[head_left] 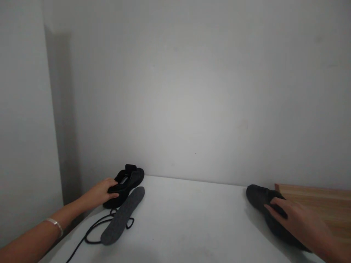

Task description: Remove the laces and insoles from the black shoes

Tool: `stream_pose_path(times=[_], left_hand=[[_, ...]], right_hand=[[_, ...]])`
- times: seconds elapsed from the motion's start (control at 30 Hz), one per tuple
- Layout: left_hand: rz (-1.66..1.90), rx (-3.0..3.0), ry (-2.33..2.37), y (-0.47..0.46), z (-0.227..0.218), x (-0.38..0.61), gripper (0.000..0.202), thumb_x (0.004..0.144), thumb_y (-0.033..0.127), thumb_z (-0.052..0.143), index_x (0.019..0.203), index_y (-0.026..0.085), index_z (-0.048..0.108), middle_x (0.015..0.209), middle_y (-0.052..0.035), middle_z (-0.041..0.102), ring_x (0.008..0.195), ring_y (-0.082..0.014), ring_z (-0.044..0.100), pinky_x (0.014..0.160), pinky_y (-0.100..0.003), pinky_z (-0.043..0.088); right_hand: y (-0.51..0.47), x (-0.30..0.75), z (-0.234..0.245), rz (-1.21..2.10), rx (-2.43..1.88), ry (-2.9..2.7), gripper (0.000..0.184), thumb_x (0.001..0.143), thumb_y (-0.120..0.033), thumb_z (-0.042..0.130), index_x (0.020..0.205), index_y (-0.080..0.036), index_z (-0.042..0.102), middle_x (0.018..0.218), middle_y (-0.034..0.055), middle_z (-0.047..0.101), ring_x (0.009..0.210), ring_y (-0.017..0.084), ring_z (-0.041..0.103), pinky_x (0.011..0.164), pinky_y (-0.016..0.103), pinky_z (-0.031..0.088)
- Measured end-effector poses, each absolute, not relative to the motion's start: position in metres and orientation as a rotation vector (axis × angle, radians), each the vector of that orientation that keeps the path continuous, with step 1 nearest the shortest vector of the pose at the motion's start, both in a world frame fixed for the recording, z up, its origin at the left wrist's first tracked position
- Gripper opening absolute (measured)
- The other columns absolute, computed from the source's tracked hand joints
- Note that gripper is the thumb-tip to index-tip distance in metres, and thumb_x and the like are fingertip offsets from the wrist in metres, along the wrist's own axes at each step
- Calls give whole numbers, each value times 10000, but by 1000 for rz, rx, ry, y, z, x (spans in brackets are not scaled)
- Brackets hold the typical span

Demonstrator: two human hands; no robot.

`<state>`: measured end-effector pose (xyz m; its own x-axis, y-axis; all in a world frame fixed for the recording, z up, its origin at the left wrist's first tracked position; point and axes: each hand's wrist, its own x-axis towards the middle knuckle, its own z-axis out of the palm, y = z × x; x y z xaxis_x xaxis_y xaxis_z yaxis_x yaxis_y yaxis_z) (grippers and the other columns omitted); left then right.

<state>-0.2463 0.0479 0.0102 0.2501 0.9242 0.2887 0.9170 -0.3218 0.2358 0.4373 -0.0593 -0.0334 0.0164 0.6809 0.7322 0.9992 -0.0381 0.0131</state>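
Your left hand [102, 193] is closed around the heel end of a black low-cut fabric shoe [125, 184], fingers wrapped over its collar and thumb below; a pale bracelet [55, 225] sits on that wrist. The shoe rests at the far left of a smooth white tabletop [186, 219], close to the wall. Just beside it, on the near side, lies a flat grey felt-like insole [123, 216], loose, pointing diagonally towards the wall. A thin black lace [91, 230] loops under and around the insole and trails to the table's near edge.

Your right hand [300, 221] lies flat, fingers spread and unclenched, on top of a second dark shoe [270, 212] at the right side of the table. Behind it a light wooden board [320, 204] abuts the white surface.

The room is bare: a plain off-white wall [192, 91] directly behind the table, and a corner with a shadowed recess on the left.
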Motion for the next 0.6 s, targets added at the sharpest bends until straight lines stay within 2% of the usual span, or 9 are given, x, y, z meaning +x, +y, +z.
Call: stream_pose_path(times=[0.1, 0.2, 0.27, 0.33, 0.43, 0.53, 0.6], left_hand=[[626, 2558, 1850, 42, 19, -228, 358, 744, 399, 622, 1014, 172, 683, 1064, -132, 667, 1022, -332, 586, 929, -430, 420], [882, 2734, 1796, 24, 35, -183, 364, 808, 415, 599, 1080, 178, 645, 1170, -141, 611, 1120, -340, 515, 1003, -487, 353], [961, 2752, 1526, 6, 44, -138, 312, 868, 378, 548, 1099, 182, 621, 1167, -123, 599, 1137, -297, 509, 1008, -450, 366], [950, 2666, 1239, -11, 47, -88, 262, 906, 367, 515, 1075, 194, 614, 1108, -92, 622, 1069, -245, 553, 983, -398, 404], [990, 2486, 974, -23, 41, -26, 217, 894, 341, 561, 1050, 202, 619, 1086, -75, 640, 1039, -218, 571, 955, -359, 430], [937, 2318, 775, -12, 27, 8, 291, 850, 331, 629, 1104, 192, 599, 1132, -90, 616, 1015, -211, 579, 908, -352, 457], [876, 2186, 661, 3, 17, 17, 364, 818, 348, 670, 1130, 189, 571, 1169, -97, 586, 1002, -206, 580, 889, -354, 462]], right_hand=[[-73, 381, -25, -979, -1588, -1843, 319, 906, -462, 491, 735, -225, 620, 618, 38, 684, 539, 242, 660, 495, 321, 403], [-88, 317, -18, -1008, -1333, -1934, 310, 966, -358, 422, 741, -219, 583, 611, 18, 651, 530, 180, 634, 538, 296, 385], [-96, 273, -14, -996, -1206, -1979, 320, 978, -282, 383, 706, -222, 541, 567, 6, 610, 488, 159, 590, 527, 293, 342], [-101, 232, -11, -969, -1098, -2017, 302, 966, -220, 369, 700, -224, 513, 560, 4, 592, 480, 156, 563, 522, 296, 309], [-102, 183, -12, -909, -927, -2074, 305, 921, -124, 335, 673, -226, 482, 536, -6, 569, 428, 150, 519, 483, 308, 259], [-91, 151, -24, -928, -814, -2042, 301, 880, -91, 347, 637, -219, 470, 482, -10, 538, 375, 146, 481, 452, 316, 213], [-83, 137, -34, -939, -807, -1999, 268, 864, -132, 413, 617, -211, 482, 462, -6, 536, 354, 144, 460, 442, 321, 182]])
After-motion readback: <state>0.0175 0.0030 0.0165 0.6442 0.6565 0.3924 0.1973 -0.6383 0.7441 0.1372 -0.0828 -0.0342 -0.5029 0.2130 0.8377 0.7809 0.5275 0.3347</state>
